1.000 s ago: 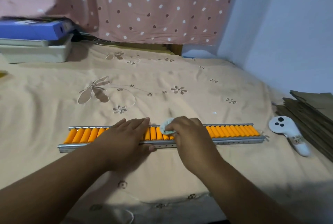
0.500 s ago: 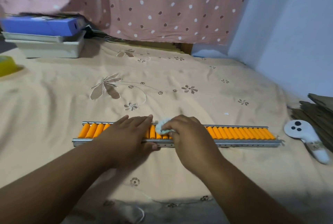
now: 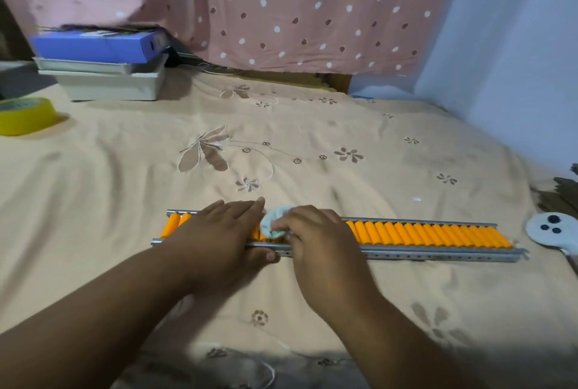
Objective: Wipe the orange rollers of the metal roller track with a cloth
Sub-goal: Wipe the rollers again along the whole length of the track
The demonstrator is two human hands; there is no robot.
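A long metal roller track (image 3: 438, 253) with orange rollers (image 3: 431, 233) lies across the beige bedsheet. My left hand (image 3: 219, 232) rests flat on the track's left part, fingers together, thumb under the near rail, covering several rollers. My right hand (image 3: 316, 235) is closed on a small pale blue-white cloth (image 3: 272, 223) and presses it onto the rollers just right of my left fingertips. The rollers under both hands are hidden.
A white controller (image 3: 553, 232) lies past the track's right end, with stacked cardboard (image 3: 563, 191) behind it. A yellow tape roll (image 3: 26, 115) sits far left. A blue box (image 3: 93, 46) on white trays (image 3: 109, 82) stands at the back left. A blue wall is on the right.
The view has swung left, so the track sits further right in the picture. The cloth and my right hand have crept left along the rollers toward my left fingertips.
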